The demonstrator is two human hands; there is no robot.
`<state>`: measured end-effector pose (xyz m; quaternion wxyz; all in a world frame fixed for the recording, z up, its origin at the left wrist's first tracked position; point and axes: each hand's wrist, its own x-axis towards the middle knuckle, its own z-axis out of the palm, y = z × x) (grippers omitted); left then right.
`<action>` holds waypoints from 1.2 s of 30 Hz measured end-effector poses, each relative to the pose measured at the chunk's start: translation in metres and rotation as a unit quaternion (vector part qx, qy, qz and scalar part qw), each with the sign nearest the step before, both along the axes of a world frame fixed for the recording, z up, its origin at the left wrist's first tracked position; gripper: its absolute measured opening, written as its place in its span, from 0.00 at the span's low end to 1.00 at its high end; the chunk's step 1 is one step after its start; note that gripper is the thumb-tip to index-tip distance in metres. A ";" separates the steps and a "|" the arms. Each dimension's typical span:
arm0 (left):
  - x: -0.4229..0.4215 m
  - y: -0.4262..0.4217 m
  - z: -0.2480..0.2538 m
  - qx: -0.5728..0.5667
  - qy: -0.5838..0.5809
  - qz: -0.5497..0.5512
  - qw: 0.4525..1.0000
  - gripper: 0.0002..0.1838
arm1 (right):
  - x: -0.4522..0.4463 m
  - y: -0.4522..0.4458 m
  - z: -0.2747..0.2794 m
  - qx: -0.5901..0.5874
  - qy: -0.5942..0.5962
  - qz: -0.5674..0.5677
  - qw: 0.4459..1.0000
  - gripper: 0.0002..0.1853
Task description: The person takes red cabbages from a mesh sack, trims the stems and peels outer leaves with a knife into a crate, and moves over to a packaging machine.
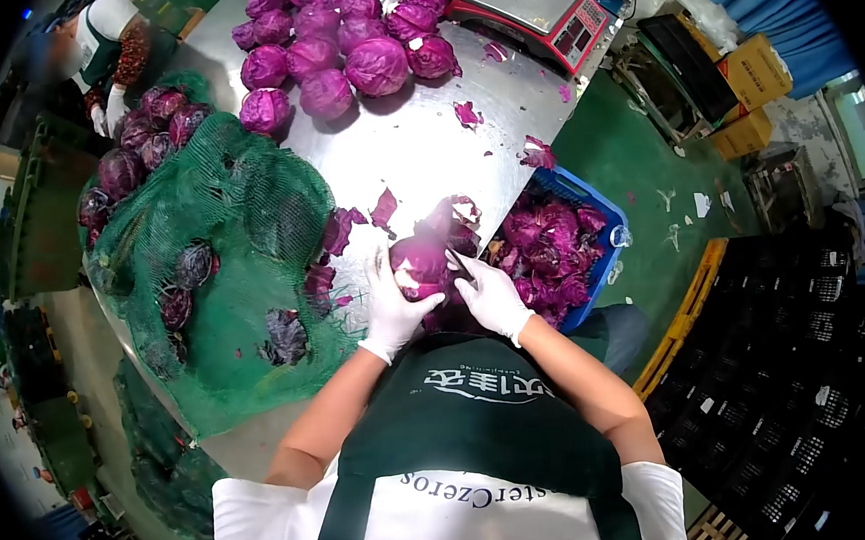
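At the table's near edge my left hand (391,298), in a white glove, is closed around the side of a red cabbage (420,268) with a pale patch on it. My right hand (493,299), also gloved, grips a slim dark knife (463,263) against the cabbage's right side; its blade is hardly visible. Torn purple leaves (384,209) lie on the steel just beyond my hands. To the right, a blue crate (604,258) full of loose cabbage leaves (551,247) stands close to my right hand.
Trimmed cabbages (322,52) cover the table's far side, beside a red scale (535,7). Green netting (218,215) with several darker cabbages spreads across the left. A co-worker (116,46) stands at the far left. Black crates (761,377) are stacked at right.
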<state>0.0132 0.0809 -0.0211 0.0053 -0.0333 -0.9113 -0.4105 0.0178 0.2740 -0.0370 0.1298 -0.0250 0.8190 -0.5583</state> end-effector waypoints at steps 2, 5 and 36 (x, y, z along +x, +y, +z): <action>-0.003 0.000 -0.015 0.048 0.015 0.008 0.999 0.63 | 0.001 0.003 0.017 0.079 0.052 0.010 0.995 0.23; -0.008 0.007 -0.018 0.032 0.010 -0.020 0.999 0.61 | -0.001 0.004 0.028 0.172 0.191 0.008 0.966 0.26; 0.016 0.004 0.004 0.054 -0.094 -0.087 0.990 0.61 | -0.024 0.047 -0.004 0.026 -0.148 -0.204 0.967 0.16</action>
